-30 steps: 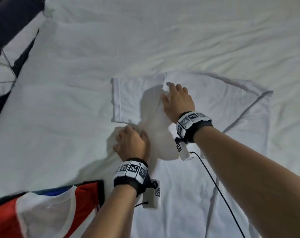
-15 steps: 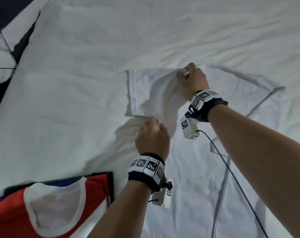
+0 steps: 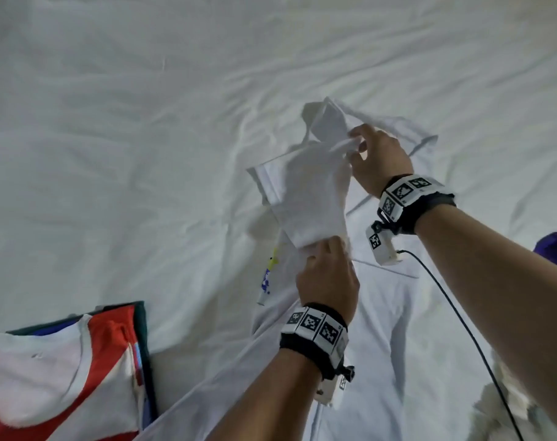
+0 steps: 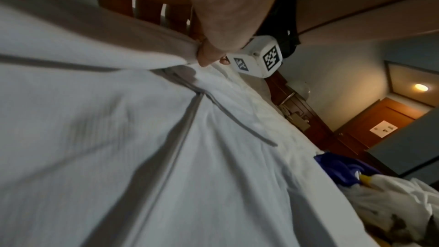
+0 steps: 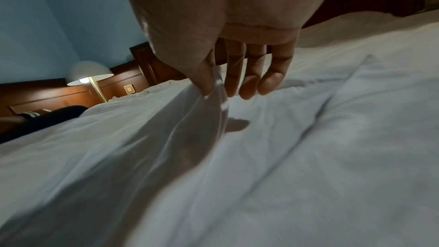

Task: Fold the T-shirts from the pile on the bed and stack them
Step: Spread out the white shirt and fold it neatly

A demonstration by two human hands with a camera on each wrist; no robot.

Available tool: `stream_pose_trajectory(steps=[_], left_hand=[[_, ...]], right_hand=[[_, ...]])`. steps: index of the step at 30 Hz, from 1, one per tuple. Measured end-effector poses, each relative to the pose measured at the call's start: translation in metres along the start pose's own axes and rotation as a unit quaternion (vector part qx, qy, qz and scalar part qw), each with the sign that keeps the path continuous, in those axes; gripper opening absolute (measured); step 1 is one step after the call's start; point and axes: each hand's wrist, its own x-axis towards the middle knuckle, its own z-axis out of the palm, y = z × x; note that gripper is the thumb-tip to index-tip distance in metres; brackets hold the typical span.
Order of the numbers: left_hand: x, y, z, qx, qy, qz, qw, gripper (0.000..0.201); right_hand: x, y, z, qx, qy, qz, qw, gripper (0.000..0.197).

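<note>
A white bed sheet point(image 3: 143, 128) is spread across the whole surface, creased in shallow folds. On it, right of centre, a white T-shirt point(image 3: 382, 329) is laid out, its body running toward the near edge. One side of the shirt, with a sleeve point(image 3: 306, 186), is lifted off the sheet and held up between the two hands, so that the sleeve hem is turned toward the left. A small patch of yellow and blue print point(image 3: 268, 275) is exposed on the shirt's lower layer just left of the left hand. At the near left corner of the bed a stack of folded shirts point(image 3: 64, 377) is seen, topped by a red-and-white one, well apart from the white T-shirt. A purple garment point(image 3: 555, 249) is partly visible at the right edge.

The nearer part of the raised fold is gripped by the left hand point(image 3: 328, 281), its fingers curled around the cloth. The farther part is pinched by the right hand point(image 3: 377, 160) between thumb and forefinger; in the right wrist view the remaining fingers point(image 5: 273, 80) are seen extended and slightly apart, clear of the fabric. A marker band point(image 3: 313, 329) is worn on each wrist.
</note>
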Motion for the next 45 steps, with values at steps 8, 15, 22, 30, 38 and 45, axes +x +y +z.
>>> stream_pose_trajectory(steps=[8,15,22,30,38,45], left_hand=[[-0.042,-0.03,0.002,0.054,-0.025,0.003,0.998,0.021],[-0.129,-0.076,-0.043,0.144,-0.115,-0.009,0.983,0.042],[-0.213,-0.111,-0.088,0.201,-0.15,-0.001,0.968,0.026],[-0.274,-0.085,-0.083,0.252,-0.242,0.074,0.934,0.035],[-0.26,-0.098,-0.053,0.176,-0.073,0.162,0.968,0.028],[-0.225,-0.144,-0.012,0.229,-0.159,0.221,0.934,0.069]], right_hand=[[-0.139,-0.011,0.038,0.071,-0.07,0.062,0.993,0.044],[-0.236,-0.04,0.076,0.097,-0.088,0.143,0.981,0.076],[-0.273,-0.049,0.077,0.23,-0.109,0.211,0.944,0.038],[-0.281,-0.026,0.068,0.239,-0.055,0.235,0.94,0.027],[-0.281,-0.018,0.075,0.238,-0.039,0.241,0.94,0.017],[-0.28,-0.016,0.079,0.237,-0.007,0.227,0.944,0.014]])
